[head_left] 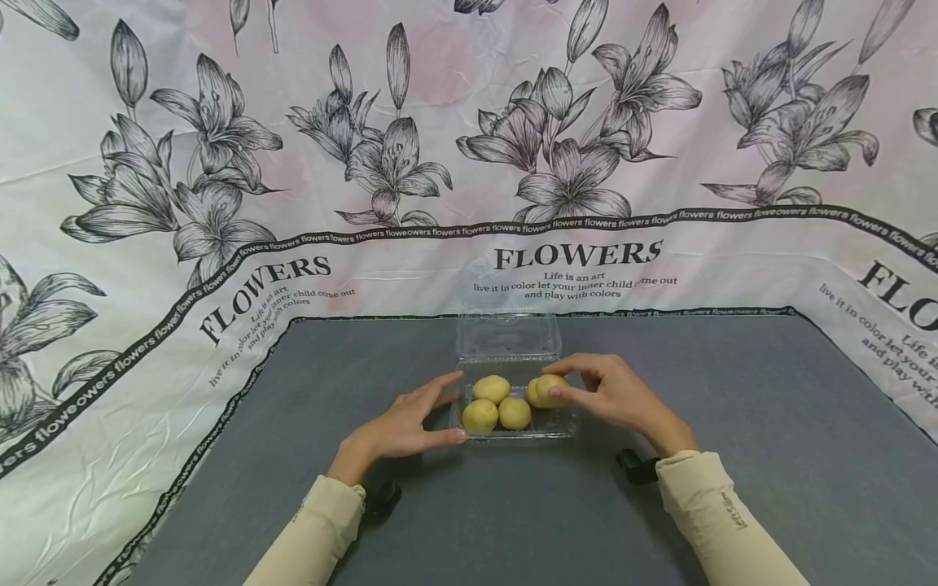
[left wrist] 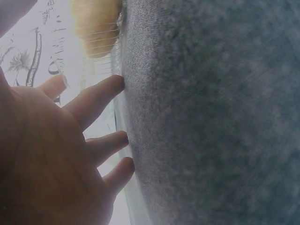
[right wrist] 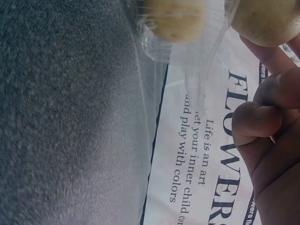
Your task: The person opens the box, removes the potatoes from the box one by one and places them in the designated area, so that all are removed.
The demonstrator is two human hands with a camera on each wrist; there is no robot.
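Note:
A clear plastic clamshell box [head_left: 516, 436] lies with its lid [head_left: 508, 335] raised at the back. Several small yellow potatoes [head_left: 479, 416] sit in its left half. Over the right side of the box, my right hand [head_left: 608, 391] pinches a potato [head_left: 551, 391] between thumb and fingers. Another potato [head_left: 533, 394] shows partly behind that one. In the right wrist view, the held potato [right wrist: 265, 21] is above the box wall. My left hand [head_left: 403, 419] is at the box's left side, fingers spread and thumb at the front left corner.
The box rests on a grey tabletop [head_left: 513, 521]. Behind and to the sides hangs a white cloth [head_left: 410, 277] printed with flowers and lettering. Dark straps [head_left: 637, 467] are at both wrists, beside cream sleeves [head_left: 721, 513].

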